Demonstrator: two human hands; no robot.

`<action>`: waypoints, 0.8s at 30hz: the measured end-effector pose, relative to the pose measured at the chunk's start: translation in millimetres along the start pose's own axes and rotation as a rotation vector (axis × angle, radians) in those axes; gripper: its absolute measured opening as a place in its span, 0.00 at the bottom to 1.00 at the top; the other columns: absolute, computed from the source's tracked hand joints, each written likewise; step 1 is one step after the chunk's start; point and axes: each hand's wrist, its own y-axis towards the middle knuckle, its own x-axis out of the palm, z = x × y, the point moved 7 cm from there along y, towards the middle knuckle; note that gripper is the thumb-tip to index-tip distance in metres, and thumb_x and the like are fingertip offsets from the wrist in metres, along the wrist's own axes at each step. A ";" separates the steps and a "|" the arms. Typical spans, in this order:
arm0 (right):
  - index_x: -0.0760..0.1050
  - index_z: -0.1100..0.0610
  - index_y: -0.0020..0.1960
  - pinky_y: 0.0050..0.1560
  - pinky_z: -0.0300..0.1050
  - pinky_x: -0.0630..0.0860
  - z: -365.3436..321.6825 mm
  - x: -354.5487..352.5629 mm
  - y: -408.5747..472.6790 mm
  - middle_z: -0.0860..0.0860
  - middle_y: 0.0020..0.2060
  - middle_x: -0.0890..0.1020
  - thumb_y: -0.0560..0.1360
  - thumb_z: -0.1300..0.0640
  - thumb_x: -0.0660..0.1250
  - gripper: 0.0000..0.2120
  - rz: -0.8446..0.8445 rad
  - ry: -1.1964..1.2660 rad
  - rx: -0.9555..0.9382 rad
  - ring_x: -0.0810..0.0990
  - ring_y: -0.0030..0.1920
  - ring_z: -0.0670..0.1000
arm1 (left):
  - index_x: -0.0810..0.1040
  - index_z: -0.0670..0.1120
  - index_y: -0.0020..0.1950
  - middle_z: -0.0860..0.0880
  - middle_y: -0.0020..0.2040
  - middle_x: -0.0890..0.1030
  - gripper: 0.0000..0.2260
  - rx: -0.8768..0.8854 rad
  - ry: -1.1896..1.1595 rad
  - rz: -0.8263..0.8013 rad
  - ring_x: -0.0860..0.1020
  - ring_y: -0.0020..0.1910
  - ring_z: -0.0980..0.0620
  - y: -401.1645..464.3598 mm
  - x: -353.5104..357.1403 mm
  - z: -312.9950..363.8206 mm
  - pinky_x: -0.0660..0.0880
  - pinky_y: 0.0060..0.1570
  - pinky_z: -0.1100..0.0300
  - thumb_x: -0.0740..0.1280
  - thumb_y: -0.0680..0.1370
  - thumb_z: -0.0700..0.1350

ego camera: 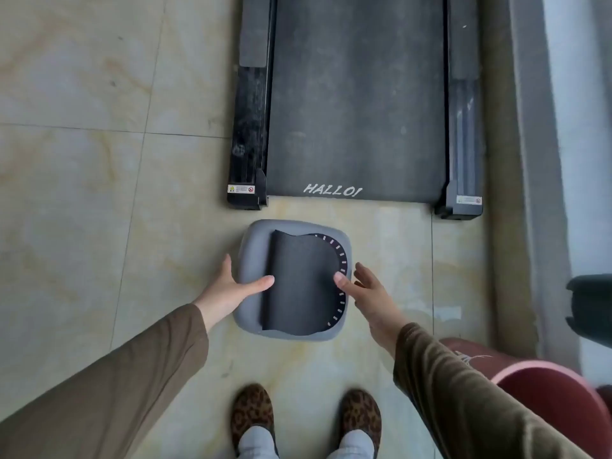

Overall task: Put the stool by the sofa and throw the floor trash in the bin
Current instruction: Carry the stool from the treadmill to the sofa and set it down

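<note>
Both hands at the stool (251,286), no grip yet.
My left hand (228,289) lies spread on its left edge, right hand (364,289) open at its right edge, thumb touching the mat (298,286); treadmill (357,94) just beyond.

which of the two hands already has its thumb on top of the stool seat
The left hand: its thumb lies across the top of the grey stool. The right hand only touches the black mat on the seat with a fingertip.
</note>
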 end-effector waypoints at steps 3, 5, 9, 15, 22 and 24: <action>0.69 0.44 0.69 0.58 0.40 0.71 -0.8 9.7 4.0 0.38 0.60 0.77 0.76 0.54 0.73 0.25 -0.102 0.050 -0.024 0.78 0.60 0.41 | 0.48 0.51 0.86 0.53 0.82 0.67 0.65 0.021 -0.048 -0.034 0.70 0.77 0.50 13.1 5.1 -1.9 0.68 0.76 0.48 0.82 0.59 0.67; 0.64 0.41 0.71 0.55 0.40 0.71 6.8 9.1 13.1 0.35 0.51 0.78 0.76 0.58 0.73 0.30 -0.140 0.085 -0.004 0.78 0.51 0.36 | 0.55 0.49 0.84 0.53 0.76 0.74 0.54 0.018 -0.104 -0.052 0.76 0.71 0.50 19.3 8.6 -4.9 0.72 0.70 0.52 0.83 0.66 0.58; 0.62 0.42 0.76 0.52 0.43 0.77 13.3 10.9 20.4 0.44 0.58 0.83 0.74 0.57 0.75 0.36 -0.172 0.097 0.032 0.83 0.53 0.43 | 0.62 0.49 0.80 0.52 0.71 0.78 0.51 0.027 -0.163 -0.053 0.80 0.66 0.51 26.5 11.6 -9.1 0.76 0.64 0.53 0.83 0.64 0.58; 0.66 0.44 0.76 0.52 0.48 0.80 10.0 7.8 17.8 0.50 0.60 0.85 0.73 0.56 0.77 0.36 -0.142 0.080 0.022 0.86 0.54 0.49 | 0.67 0.47 0.76 0.49 0.67 0.82 0.46 0.029 -0.237 -0.035 0.83 0.61 0.51 21.8 13.4 -11.6 0.78 0.57 0.55 0.85 0.64 0.56; 0.68 0.46 0.75 0.47 0.46 0.82 -13.4 23.9 -16.8 0.50 0.56 0.86 0.72 0.57 0.77 0.34 -0.140 0.015 0.003 0.87 0.50 0.49 | 0.74 0.47 0.71 0.50 0.62 0.87 0.40 0.014 -0.359 -0.038 0.87 0.57 0.51 -19.1 -5.3 -19.1 0.82 0.54 0.55 0.85 0.64 0.55; 0.69 0.46 0.74 0.46 0.46 0.82 -27.2 39.9 -29.7 0.49 0.55 0.86 0.72 0.57 0.77 0.33 -0.153 -0.008 0.008 0.86 0.50 0.48 | 0.76 0.46 0.68 0.49 0.60 0.88 0.31 0.017 -0.409 -0.022 0.87 0.56 0.51 -37.3 -22.4 -18.6 0.81 0.50 0.57 0.83 0.69 0.50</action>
